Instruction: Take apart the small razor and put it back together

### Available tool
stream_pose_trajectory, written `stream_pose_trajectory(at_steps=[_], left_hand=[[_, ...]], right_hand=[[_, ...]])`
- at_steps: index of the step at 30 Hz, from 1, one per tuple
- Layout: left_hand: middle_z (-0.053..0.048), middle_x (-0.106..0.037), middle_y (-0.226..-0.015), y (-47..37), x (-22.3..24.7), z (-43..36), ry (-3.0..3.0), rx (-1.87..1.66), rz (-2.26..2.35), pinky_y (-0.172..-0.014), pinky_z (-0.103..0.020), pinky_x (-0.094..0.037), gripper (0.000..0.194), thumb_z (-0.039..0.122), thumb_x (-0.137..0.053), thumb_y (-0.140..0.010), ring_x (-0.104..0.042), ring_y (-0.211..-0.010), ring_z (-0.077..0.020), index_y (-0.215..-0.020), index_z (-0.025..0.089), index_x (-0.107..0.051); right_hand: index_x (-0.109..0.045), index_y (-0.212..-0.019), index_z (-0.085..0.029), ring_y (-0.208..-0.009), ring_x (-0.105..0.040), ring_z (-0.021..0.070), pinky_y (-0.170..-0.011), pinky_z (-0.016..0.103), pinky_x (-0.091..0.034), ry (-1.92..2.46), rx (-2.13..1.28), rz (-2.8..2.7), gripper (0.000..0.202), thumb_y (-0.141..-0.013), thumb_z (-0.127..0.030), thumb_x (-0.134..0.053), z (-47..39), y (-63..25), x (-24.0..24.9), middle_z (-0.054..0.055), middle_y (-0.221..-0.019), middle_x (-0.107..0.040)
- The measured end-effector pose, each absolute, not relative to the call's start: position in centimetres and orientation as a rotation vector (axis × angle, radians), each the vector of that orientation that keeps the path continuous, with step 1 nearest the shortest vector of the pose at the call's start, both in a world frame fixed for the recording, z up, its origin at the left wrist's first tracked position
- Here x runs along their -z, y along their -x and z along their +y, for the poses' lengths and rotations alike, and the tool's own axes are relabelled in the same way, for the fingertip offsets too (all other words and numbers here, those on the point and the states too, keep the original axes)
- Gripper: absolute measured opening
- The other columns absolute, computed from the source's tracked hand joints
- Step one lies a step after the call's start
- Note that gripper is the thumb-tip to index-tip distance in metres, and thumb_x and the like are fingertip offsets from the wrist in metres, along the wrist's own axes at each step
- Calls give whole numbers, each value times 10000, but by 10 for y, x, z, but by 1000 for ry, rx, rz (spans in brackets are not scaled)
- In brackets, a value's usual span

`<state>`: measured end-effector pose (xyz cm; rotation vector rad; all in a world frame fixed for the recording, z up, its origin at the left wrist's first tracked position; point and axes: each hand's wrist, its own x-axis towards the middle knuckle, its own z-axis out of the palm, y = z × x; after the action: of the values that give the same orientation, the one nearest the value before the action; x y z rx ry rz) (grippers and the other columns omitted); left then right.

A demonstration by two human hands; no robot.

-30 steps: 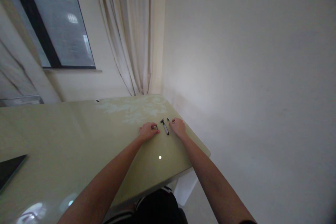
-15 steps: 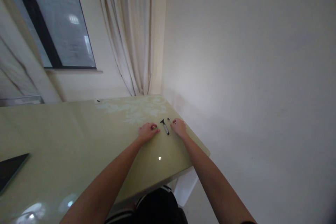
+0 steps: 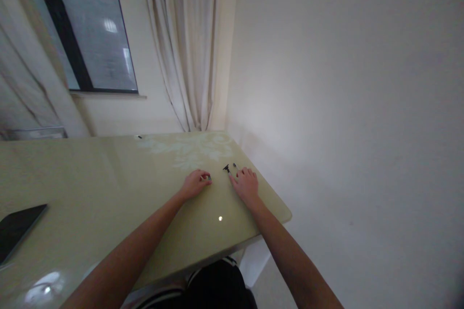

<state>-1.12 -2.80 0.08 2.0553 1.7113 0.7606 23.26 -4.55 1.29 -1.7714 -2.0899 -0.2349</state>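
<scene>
- Your left hand is resting left of the razor, its fingers curling in and its thumb and forefinger nearly closing on a small dark piece.
- That piece is showing only as a speck between the fingertips, so you are not getting a clear view of its shape.
- Your right hand is lying just right of the razor's handle, palm down, its fingers bending and slightly parting.
- Its thumb is reaching the handle and seeming to touch it; whether the fingers are gripping is something you cannot tell.
- The razor is lying on the pale green surface, its black head facing away from you and your right hand hiding the lower handle.
- A slim dark-tipped item is lying just right of the razor's head, its near end running toward your right fingers, and contact there is staying unclear.
- Well left of the razor, a flat black slab is running out of view.
- Beyond the razor and to its left, a tiny dark object is sitting near the far edge, too small to make out.
</scene>
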Motion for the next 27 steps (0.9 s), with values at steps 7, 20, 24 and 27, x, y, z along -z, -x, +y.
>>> stream_pose_trajectory(at_steps=[7,20,24,27], left_hand=[[-97,-748,-1076,145,-3,-63,-1885,-839,1984,-849,-345,-529,446,431,-601,-824,-697,-926,-247,-1180,193,-727],[-62,-737,-1074,199,7,-104,-1938,-763,2094,-867,-345,-500,430,480,-564,-860,-674,-987,-253,-1185,254,-732],[-57,-742,-1057,206,10,-102,-1902,-779,2053,-862,-329,-511,458,503,-569,-843,-685,-962,-246,-1187,251,-736],[-66,-741,-1066,210,13,-100,-1893,-784,2024,-871,-335,-515,486,508,-561,-839,-689,-958,-246,-1201,234,-734]], right_hand=[[-745,-1020,-168,-1130,-587,285,-980,379,-381,1767,230,-2204,235,-990,-317,-566,-40,-222,-13,164,-1117,-704],[-780,-780,-207,-808,-726,216,-689,250,-495,1602,-646,-2116,137,-849,-291,-696,-51,-58,-25,65,-805,-770],[-778,-788,-217,-815,-737,236,-689,269,-525,1661,-622,-2109,127,-806,-303,-686,-54,-27,-22,77,-822,-771],[-777,-821,-217,-842,-741,244,-694,277,-538,1707,-600,-2098,139,-773,-319,-697,-53,-22,-21,86,-870,-776]])
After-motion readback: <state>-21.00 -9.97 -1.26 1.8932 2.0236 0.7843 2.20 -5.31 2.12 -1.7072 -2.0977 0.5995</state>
